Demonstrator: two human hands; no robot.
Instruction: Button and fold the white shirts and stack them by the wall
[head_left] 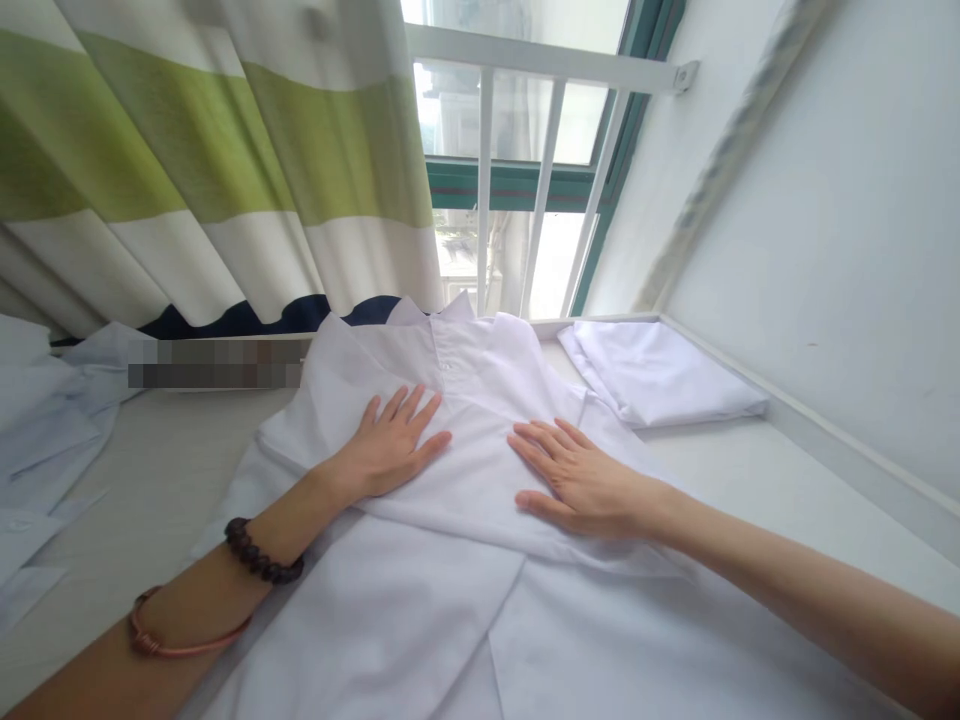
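Note:
A white garment with a pointed collar, which looks like a shirt or lab coat (420, 590), lies spread out on a pale surface (172, 440), its collar end towards the window. My left hand (394, 440) rests flat on its upper part, fingers spread. To the right, my right hand (574, 475) also lies flat on the cloth, fingers slightly apart. Folds and creases run across the fabric below both hands. A sleeve seems to lie across the body, but the layers are hard to tell apart.
A folded white garment (667, 375) lies at the back right beside the wall (840, 260). More white clothing (45, 440) is heaped at the left edge. A green and white curtain (225, 150) hangs behind, next to a barred window (525, 180).

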